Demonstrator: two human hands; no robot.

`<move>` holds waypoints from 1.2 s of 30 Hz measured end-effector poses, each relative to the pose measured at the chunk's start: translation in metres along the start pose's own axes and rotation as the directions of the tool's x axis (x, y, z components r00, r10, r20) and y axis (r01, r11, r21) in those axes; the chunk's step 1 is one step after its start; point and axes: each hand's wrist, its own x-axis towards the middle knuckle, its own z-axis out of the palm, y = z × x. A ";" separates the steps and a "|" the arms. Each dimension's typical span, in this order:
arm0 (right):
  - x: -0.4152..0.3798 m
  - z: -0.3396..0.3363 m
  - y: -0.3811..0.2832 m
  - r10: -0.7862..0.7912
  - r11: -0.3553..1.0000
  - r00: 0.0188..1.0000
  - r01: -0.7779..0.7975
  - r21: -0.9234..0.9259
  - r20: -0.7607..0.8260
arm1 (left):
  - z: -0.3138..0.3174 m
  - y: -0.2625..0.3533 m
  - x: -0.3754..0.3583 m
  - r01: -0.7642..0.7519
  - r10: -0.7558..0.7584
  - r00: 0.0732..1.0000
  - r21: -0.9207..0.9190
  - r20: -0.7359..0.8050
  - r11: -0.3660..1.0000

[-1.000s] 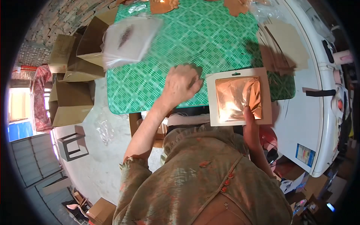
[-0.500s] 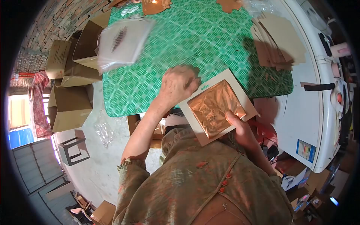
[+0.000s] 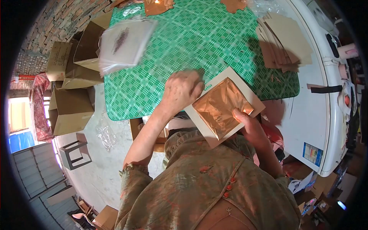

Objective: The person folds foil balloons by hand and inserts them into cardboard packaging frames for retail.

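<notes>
A cream card [image 3: 209, 137] with a green mark near its upper-left edge is tilted over the table's near edge. On its face lies a square, crinkled, shiny copper-coloured packet [image 3: 218, 109]. My right hand [image 3: 251, 124] grips the card at its lower right, thumb pressed on the packet and the other fingers hidden beneath. Beside the card's upper-left edge is my left hand [image 3: 182, 90], back upward and fingers curled in. Whatever those fingers pinch is hidden, and the fingertips are slightly blurred.
A green checked tablecloth [image 3: 191, 42] covers the table. Clear plastic bags [image 3: 128, 44] lie stacked at its left, brown cards [image 3: 285, 40] at its right, and copper-coloured pieces [image 3: 158, 5] along the far side. Open cardboard boxes [image 3: 73, 109] stand left of the table.
The card and packet have turned and shifted slightly, and the packet's surface looks flatter and brighter. My left hand has moved a little down, staying curled by the card's edge.
</notes>
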 end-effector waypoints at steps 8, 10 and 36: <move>0.014 -0.005 -0.057 0.538 0.751 0.834 -0.540 0.381 0.121 | 0.000 0.001 0.007 0.075 -0.074 0.995 -0.014 0.073 0.997; 0.018 -0.007 -0.048 0.471 0.792 0.865 -0.502 0.348 0.174 | 0.001 0.002 0.007 0.069 -0.068 0.995 -0.016 0.070 0.997; 0.023 0.003 -0.030 0.415 0.838 0.899 -0.438 0.324 0.143 | -0.019 -0.005 0.002 0.034 0.020 0.937 -0.151 0.347 0.988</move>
